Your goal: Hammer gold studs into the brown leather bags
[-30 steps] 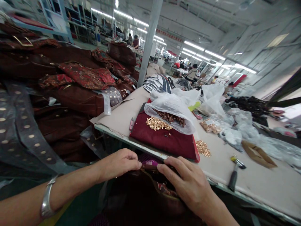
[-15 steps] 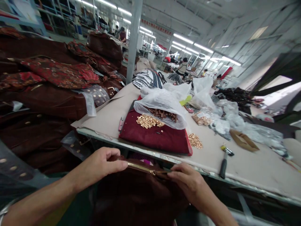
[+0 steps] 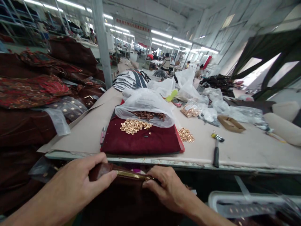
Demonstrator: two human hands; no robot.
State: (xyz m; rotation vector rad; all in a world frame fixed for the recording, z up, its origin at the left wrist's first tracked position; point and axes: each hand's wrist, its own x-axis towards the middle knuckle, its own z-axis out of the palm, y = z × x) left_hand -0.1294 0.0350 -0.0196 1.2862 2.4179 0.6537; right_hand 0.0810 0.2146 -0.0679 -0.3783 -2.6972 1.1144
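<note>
I hold a dark brown leather bag [image 3: 127, 201] below the table's front edge. My left hand [image 3: 77, 185] is closed on the bag's top left corner, thumb over the end of its gold zipper [image 3: 130, 174]. My right hand [image 3: 168, 188] is closed in a pinch at the zipper's pull near the middle of the bag's top. Just beyond, a maroon cloth pad [image 3: 143, 142] lies on the table [image 3: 246, 150] with a heap of gold metal studs [image 3: 134, 125] on it.
A plastic bag [image 3: 145, 103] of darker studs lies open on the pad. Another stud heap [image 3: 185, 135], a hammer [image 3: 216, 150] and small snips [image 3: 102, 135] lie nearby. Stacks of brown and red bags [image 3: 30, 94] fill the left. More plastic bags and people are farther back.
The view has swung right and down. My hands moved from resting on the bag's open top to gripping its corner and zipper pull, and the right hand slid the pull leftward.
</note>
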